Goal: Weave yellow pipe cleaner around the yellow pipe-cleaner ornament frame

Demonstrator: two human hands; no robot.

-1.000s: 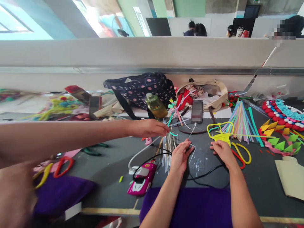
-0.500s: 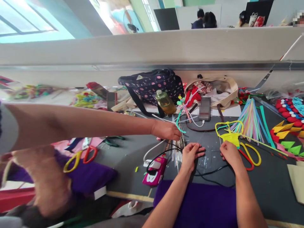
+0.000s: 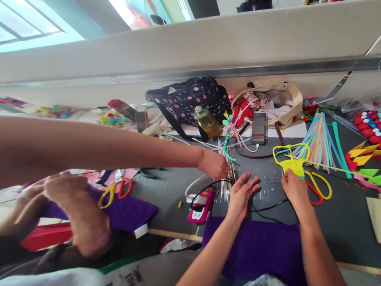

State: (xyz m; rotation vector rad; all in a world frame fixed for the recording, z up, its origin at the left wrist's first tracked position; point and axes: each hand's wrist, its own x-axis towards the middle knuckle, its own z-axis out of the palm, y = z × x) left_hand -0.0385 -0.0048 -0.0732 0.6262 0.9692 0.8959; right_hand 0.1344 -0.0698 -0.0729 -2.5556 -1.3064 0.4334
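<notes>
My left hand hovers over the dark table with its fingers spread, nothing visible in them. Beside it lies a bundle of thin metal wires. My right hand is closed in a pinch at the lower edge of a yellow pipe-cleaner piece, which has a dense woven body and a loop frame on top. A long yellow-green strand runs off it to the right. Scissors with red and yellow handles lie right of that hand. Another person's hand reaches in from the left onto the wires.
A pink power strip with cables sits left of my hands. Behind are a bottle, a dotted bag, a beige bag and pastel pipe cleaners. More scissors and a co-worker's hands are at left.
The view has tilted down slightly. My left hand's fingers have spread more. The other person's reaching hand stays at the wires, and another pair of hands shows more fully at left.
</notes>
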